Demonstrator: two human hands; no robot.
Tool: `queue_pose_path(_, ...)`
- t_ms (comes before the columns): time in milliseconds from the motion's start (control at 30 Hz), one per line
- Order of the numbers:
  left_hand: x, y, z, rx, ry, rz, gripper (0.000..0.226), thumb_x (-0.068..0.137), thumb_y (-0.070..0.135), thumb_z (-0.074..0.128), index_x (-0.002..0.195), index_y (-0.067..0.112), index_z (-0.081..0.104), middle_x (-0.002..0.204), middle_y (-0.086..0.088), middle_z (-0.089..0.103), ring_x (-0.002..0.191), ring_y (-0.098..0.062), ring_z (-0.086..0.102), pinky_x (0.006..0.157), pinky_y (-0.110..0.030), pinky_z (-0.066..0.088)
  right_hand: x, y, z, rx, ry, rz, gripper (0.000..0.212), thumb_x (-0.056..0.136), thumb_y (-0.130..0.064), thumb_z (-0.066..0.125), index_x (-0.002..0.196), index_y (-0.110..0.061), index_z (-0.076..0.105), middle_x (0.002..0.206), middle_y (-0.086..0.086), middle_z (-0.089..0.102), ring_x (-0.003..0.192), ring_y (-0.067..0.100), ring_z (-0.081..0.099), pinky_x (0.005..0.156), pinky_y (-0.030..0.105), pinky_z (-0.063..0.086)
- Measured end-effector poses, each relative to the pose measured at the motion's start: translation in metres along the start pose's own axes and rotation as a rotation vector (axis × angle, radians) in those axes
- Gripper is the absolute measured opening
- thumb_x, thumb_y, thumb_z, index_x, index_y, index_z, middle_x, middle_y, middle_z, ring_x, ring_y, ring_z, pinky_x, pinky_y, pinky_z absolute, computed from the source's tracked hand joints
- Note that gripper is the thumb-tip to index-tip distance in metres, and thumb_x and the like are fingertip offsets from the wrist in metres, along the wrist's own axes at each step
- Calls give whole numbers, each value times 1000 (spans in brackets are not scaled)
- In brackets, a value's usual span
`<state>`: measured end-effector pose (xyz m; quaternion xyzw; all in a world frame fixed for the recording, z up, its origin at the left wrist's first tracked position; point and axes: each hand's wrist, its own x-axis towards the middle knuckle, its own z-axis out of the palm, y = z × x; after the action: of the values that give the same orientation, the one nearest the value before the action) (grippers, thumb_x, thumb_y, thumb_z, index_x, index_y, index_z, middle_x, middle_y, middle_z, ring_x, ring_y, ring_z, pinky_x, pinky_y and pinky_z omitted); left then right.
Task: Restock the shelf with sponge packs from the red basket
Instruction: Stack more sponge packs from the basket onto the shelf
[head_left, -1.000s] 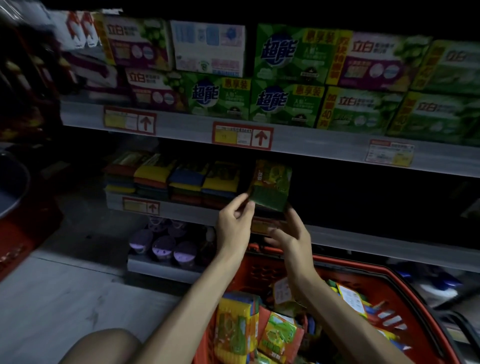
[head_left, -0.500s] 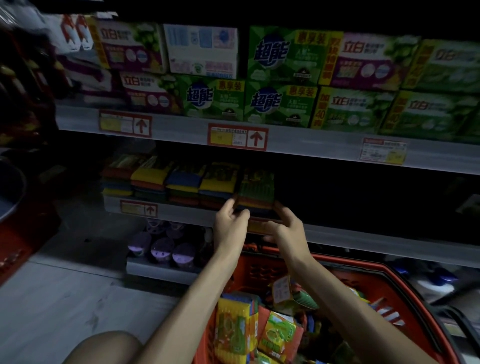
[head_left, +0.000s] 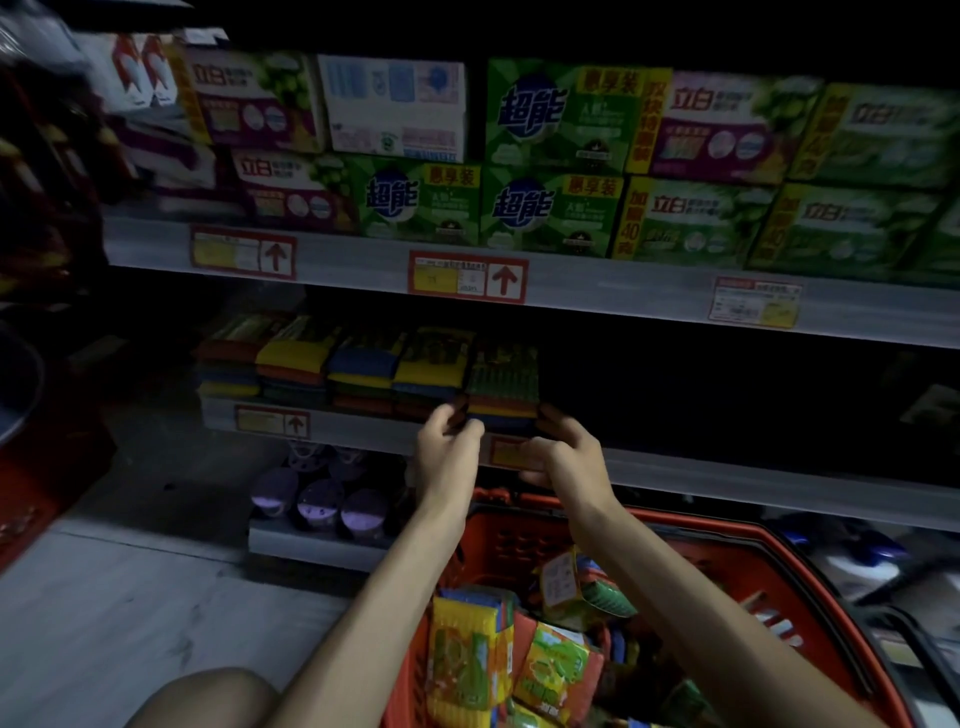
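A multicoloured sponge pack (head_left: 503, 379) lies flat on the dark middle shelf (head_left: 727, 478), at the right end of a row of similar packs (head_left: 363, 364). My left hand (head_left: 447, 447) pinches its front left corner. My right hand (head_left: 566, 457) has its fingers on the front right corner. Below my forearms stands the red basket (head_left: 727, 525), holding several more sponge packs (head_left: 467, 654) in yellow and green wrappers.
To the right of the row the middle shelf is dark, with nothing visible on it. Green and purple detergent boxes (head_left: 550, 208) fill the shelf above. Purple-lidded containers (head_left: 317, 504) sit on the lowest shelf. A red object (head_left: 31, 467) stands at the left, over grey floor.
One second ago the pack was held tilted in front of the shelf. It now lies flat at the right end of the row, and both hands have dropped to its front corners.
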<state>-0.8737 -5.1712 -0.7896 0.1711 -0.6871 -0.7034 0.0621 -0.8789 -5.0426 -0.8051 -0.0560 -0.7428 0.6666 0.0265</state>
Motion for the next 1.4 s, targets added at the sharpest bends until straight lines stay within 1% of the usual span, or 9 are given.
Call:
queue_pose_path(200, -1, 2, -2, -5, 15, -7, 36, 101, 14, 59, 79, 40, 47, 76, 15, 43, 65, -1, 40, 60, -23, 33, 1, 1, 1, -36, -32, -4, 56, 98, -10, 63, 150, -18, 45, 113, -15, 57, 94, 2, 60, 66, 15, 55)
queue_pose_path(300, -1, 1, -3, -45, 7, -3, 13, 100, 21, 60, 112, 22, 65, 106, 1, 64, 97, -20, 59, 74, -31, 39, 2, 0, -2, -83, -27, -27, 58, 91, -14, 69, 146, -16, 50, 96, -8, 58, 83, 5, 56, 64, 8, 48)
queue_pose_path(367, -4, 2, -5, -75, 13, 1, 35, 101, 25, 60, 134, 12, 60, 128, -5, 64, 116, -24, 59, 85, -33, 42, 3, 2, -5, -98, -16, -39, 52, 88, -11, 70, 139, -13, 56, 89, -6, 58, 78, 4, 54, 61, 4, 44)
queue_pose_path(533, -1, -1, -8, -132, 13, -20, 46, 101, 26, 61, 145, 15, 54, 127, 8, 54, 127, -19, 52, 111, -41, 41, 5, 4, -4, -129, -27, -50, 50, 92, -7, 66, 140, -17, 55, 105, 3, 63, 84, 4, 56, 63, 4, 45)
queue_pose_path(667, 0, -2, -10, -138, 14, 0, 24, 101, 20, 60, 124, 16, 67, 102, 16, 58, 112, -18, 54, 99, -35, 42, 5, 3, -3, -131, -28, -53, 53, 93, -9, 66, 142, -23, 52, 110, 7, 64, 92, 17, 58, 68, 12, 44)
queue_pose_path(867, -4, -1, -14, -84, -17, -3, 47, 101, 21, 61, 146, 12, 53, 140, -1, 58, 132, -20, 53, 112, -43, 43, 7, 1, -7, -210, -52, -75, 56, 93, -10, 66, 146, -18, 52, 131, 0, 59, 114, 26, 61, 90, 35, 52)
queue_pose_path(1000, -12, -5, -22, -29, -65, 30, 35, 101, 19, 61, 136, 21, 62, 133, -2, 65, 120, -16, 61, 98, -33, 50, 4, -3, -15, -250, -76, -90, 57, 93, -13, 70, 146, -17, 51, 132, -2, 58, 124, 27, 59, 104, 46, 51)
queue_pose_path(1133, -26, -8, -31, 55, -147, 86, 28, 101, 15, 62, 127, 25, 65, 124, 5, 67, 113, -5, 62, 81, -16, 51, -4, -5, -30, -309, -83, -116, 64, 92, -25, 75, 150, -20, 48, 145, 0, 54, 132, 24, 54, 108, 47, 49)
queue_pose_path(1400, -84, 2, -39, 130, -324, 184, 28, 100, 14, 63, 125, 24, 68, 120, 5, 69, 104, 5, 65, 85, -15, 53, -44, -22, -95, -551, -189, -229, 63, 92, -30, 75, 149, -28, 48, 148, -2, 51, 134, 14, 50, 108, 39, 49)
